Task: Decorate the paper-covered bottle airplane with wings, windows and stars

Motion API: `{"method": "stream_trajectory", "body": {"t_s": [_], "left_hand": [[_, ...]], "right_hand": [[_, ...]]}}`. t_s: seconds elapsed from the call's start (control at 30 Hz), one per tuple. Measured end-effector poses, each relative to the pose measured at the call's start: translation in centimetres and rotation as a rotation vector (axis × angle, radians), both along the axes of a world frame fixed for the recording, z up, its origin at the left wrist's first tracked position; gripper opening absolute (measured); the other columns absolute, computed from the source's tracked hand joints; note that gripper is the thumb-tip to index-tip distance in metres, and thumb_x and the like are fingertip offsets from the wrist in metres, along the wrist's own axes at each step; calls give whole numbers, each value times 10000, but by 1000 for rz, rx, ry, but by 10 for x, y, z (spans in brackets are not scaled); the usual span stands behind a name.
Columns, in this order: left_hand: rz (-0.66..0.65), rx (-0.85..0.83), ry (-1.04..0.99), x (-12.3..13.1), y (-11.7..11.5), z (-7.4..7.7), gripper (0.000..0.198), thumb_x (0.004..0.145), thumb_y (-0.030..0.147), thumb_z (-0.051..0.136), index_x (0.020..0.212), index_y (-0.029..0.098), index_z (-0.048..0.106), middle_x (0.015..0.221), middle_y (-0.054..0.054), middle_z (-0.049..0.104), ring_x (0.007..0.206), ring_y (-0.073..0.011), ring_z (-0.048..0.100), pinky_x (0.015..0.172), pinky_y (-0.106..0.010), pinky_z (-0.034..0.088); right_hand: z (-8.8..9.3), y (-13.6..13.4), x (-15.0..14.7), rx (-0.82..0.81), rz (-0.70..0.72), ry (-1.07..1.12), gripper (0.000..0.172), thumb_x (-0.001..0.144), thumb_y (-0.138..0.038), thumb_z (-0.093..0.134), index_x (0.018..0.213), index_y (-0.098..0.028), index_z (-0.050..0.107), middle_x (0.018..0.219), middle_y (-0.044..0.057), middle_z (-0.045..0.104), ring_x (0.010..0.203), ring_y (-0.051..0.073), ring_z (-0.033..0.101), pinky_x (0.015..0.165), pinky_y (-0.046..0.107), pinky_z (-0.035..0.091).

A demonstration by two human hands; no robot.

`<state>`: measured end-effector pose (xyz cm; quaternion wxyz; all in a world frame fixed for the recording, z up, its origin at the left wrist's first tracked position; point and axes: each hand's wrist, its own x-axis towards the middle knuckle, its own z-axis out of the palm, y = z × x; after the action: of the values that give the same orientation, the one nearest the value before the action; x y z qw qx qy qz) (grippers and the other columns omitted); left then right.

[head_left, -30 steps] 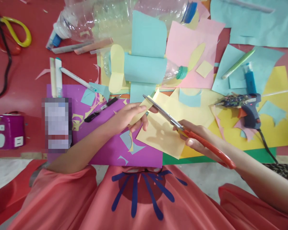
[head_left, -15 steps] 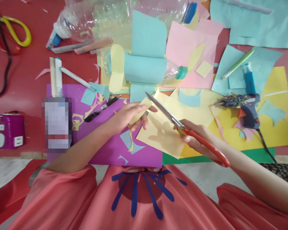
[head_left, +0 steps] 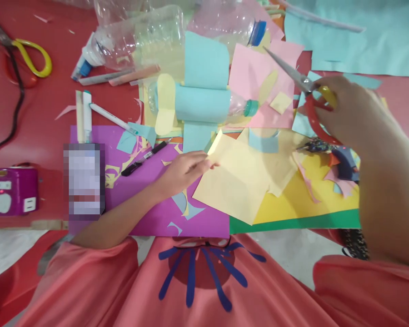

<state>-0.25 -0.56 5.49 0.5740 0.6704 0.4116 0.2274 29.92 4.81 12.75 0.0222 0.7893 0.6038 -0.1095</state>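
Note:
My right hand (head_left: pixel 344 109) is raised over the right side of the table, its fingers in the handles of orange-and-yellow scissors (head_left: pixel 306 83). The metal blades look closed and point up and left over the pink paper (head_left: pixel 241 68). My left hand (head_left: pixel 187 170) is closed at the left edge of a pale yellow sheet (head_left: pixel 238 177), thumb against fingers. What it pinches is hidden. Beyond it lies a clear bottle with a green cap (head_left: pixel 251 108), wrapped in light blue paper (head_left: pixel 201 104). A pale yellow rounded strip (head_left: pixel 165 97) crosses its left end.
A glue gun (head_left: pixel 346 165) lies partly behind my right forearm. Large clear bottles (head_left: pixel 150 34) lie at the back. A black pen (head_left: pixel 145 158), a phone (head_left: pixel 85 181), markers (head_left: pixel 87 113), paper scraps (head_left: pixel 180 202) and yellow-handled scissors (head_left: pixel 34 59) lie on the left.
My right hand has swung up and to the right with the scissors, away from my left hand. The small yellow paper piece in my left hand no longer shows.

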Motion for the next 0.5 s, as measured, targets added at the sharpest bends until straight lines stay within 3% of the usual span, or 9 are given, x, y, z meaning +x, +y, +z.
{"method": "stream_trajectory", "body": {"t_s": [0.07, 0.17, 0.33, 0.43, 0.5], "left_hand": [[-88, 193, 67, 0, 0, -4, 326, 953, 434, 528, 880, 204, 747, 911, -62, 720, 891, -188, 625, 841, -313, 483], [-62, 252, 108, -1, 1, -5, 277, 901, 442, 601, 952, 215, 751, 983, -62, 715, 846, -176, 608, 818, -310, 493], [305, 290, 114, -8, 11, 2, 210, 898, 320, 513, 776, 209, 643, 754, -5, 601, 689, -133, 523, 666, -272, 421], [521, 158, 56, -14, 24, 2, 73, 852, 250, 568, 785, 222, 558, 705, 27, 524, 633, -115, 451, 628, -272, 382], [638, 99, -10, -18, 33, -1, 148, 796, 164, 614, 813, 237, 486, 757, 38, 484, 676, -103, 460, 662, -257, 407]], "right_hand": [[-11, 13, 4, 18, 89, -1, 457, 946, -268, 604, 1389, -154, 585, 1203, 164, 688, 1020, 219, 617, 848, 390, 427], [-25, 26, 9, 3, 203, 34, 419, 941, -212, 589, 1352, -141, 626, 1235, 157, 695, 1104, 213, 628, 886, 362, 425], [-31, 39, 9, 18, 226, 71, 474, 905, -145, 609, 1377, -107, 630, 1301, 178, 682, 1197, 224, 624, 978, 360, 435], [-29, 40, 9, 10, 234, 92, 534, 881, -55, 592, 1415, -75, 601, 1346, 180, 663, 1312, 236, 579, 1079, 345, 405], [-25, 33, 7, 13, 243, 120, 491, 892, -71, 597, 1381, -94, 637, 1389, 162, 649, 1364, 251, 550, 1118, 346, 395]]}}
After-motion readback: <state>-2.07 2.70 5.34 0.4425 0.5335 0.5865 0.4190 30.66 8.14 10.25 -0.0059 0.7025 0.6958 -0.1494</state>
